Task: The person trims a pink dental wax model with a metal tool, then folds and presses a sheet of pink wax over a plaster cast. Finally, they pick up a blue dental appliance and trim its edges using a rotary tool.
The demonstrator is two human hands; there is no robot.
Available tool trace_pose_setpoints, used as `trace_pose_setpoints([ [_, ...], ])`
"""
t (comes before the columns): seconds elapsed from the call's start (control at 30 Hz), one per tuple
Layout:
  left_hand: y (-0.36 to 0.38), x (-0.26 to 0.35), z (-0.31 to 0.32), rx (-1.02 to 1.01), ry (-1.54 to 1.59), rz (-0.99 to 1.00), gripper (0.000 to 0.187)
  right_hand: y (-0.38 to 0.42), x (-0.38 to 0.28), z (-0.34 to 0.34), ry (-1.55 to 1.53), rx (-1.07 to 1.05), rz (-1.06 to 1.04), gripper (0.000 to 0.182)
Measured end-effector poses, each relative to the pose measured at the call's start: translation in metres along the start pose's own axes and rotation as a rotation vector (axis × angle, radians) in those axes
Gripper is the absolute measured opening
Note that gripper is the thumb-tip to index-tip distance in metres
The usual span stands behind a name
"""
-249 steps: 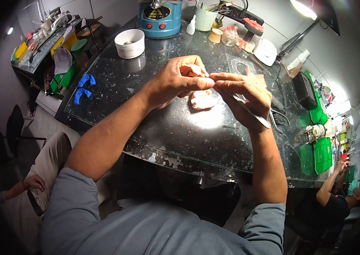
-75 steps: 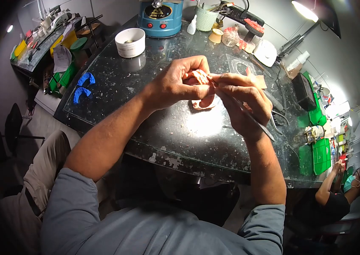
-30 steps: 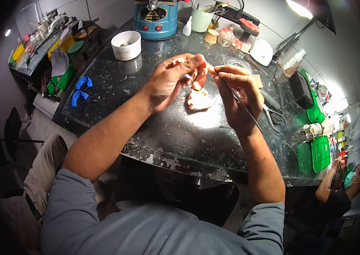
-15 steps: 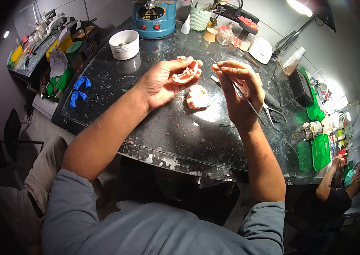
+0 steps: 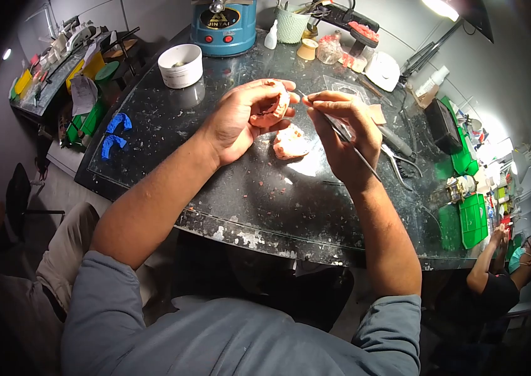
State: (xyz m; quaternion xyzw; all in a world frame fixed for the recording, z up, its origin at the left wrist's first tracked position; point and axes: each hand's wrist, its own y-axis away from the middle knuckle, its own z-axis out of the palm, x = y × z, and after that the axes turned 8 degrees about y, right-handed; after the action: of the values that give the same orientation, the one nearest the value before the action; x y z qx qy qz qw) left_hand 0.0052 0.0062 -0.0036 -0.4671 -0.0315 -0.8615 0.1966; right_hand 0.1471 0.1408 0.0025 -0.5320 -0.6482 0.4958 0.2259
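Note:
Over the dark bench, my left hand is closed around a pink dental model, an arch shape partly covered by my fingers. My right hand grips a thin metal dental carver like a pen. Its tip points at the model, a small gap away. Below and between my hands, a second pink dental model rests on the bench. A grey handpiece and metal pliers lie right of my right hand.
A white tub and a blue JINTAI machine stand at the back left. Two blue arch pieces lie on the left. Green bins line the right side. A masked person sits far right. Pink crumbs dot the bench.
My right hand has moved left, bringing the carver's tip closer to the held model. My left hand has tilted the model so its arch faces differently. The view has shifted slightly.

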Motion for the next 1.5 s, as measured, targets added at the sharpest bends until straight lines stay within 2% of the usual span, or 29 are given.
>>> trace_pose_setpoints([
  [0.07, 0.003, 0.005, 0.011, 0.089, 0.127, -0.085, 0.043, 0.0, 0.0, 0.001, -0.005, -0.022, 0.004, 0.017],
  [0.1, 0.0, 0.003, 0.005, -0.022, 0.141, -0.084, 0.046, 0.001, -0.001, 0.001, -0.005, -0.022, 0.005, 0.017],
  [0.2, 0.003, -0.001, -0.004, -0.138, 0.072, -0.051, 0.047, 0.0, -0.005, 0.0, -0.012, -0.047, 0.0, 0.017],
  [0.23, 0.005, -0.004, 0.003, -0.071, -0.018, 0.015, 0.044, -0.001, -0.007, 0.0, -0.024, -0.041, -0.004, 0.017],
  [0.27, 0.005, -0.006, 0.004, -0.071, -0.018, 0.015, 0.044, -0.002, -0.009, -0.001, -0.036, -0.034, -0.008, 0.017],
  [0.33, 0.005, -0.007, 0.005, -0.127, -0.285, 0.194, 0.043, -0.003, -0.009, -0.003, -0.048, -0.044, -0.024, 0.017],
  [0.47, 0.007, -0.006, 0.008, -0.15, -0.201, 0.196, 0.047, -0.006, -0.012, -0.006, -0.038, -0.074, -0.065, 0.017],
  [0.6, 0.007, -0.005, 0.008, -0.143, -0.249, 0.217, 0.046, -0.005, -0.01, -0.006, -0.029, -0.066, -0.088, 0.017],
  [0.67, 0.007, -0.004, 0.006, -0.188, -0.237, 0.216, 0.031, -0.006, -0.011, -0.007, 0.025, -0.081, -0.113, 0.016],
  [0.77, 0.011, 0.0, 0.011, -0.169, -0.258, 0.182, 0.026, -0.008, -0.009, -0.009, 0.112, -0.09, -0.195, 0.016],
  [0.87, 0.01, -0.001, 0.01, -0.161, -0.287, 0.206, 0.022, -0.008, -0.007, -0.009, 0.078, -0.101, -0.161, 0.016],
  [1.0, 0.009, -0.001, 0.01, -0.153, -0.35, 0.232, 0.021, -0.009, -0.009, -0.012, 0.118, -0.127, -0.176, 0.015],
  [1.07, 0.008, -0.003, 0.007, -0.18, -0.39, 0.212, 0.029, -0.01, -0.01, -0.014, 0.173, -0.151, -0.233, 0.013],
  [1.2, 0.006, -0.004, 0.004, -0.186, -0.396, 0.205, 0.028, -0.01, -0.01, -0.016, 0.224, -0.198, -0.258, 0.016],
  [1.37, 0.008, -0.003, 0.008, -0.107, -0.471, 0.202, 0.025, -0.007, -0.009, -0.014, 0.233, -0.182, -0.229, 0.017],
  [1.5, 0.007, -0.006, 0.005, -0.149, -0.453, 0.254, 0.028, -0.009, -0.008, -0.012, 0.169, -0.139, -0.259, 0.017],
])
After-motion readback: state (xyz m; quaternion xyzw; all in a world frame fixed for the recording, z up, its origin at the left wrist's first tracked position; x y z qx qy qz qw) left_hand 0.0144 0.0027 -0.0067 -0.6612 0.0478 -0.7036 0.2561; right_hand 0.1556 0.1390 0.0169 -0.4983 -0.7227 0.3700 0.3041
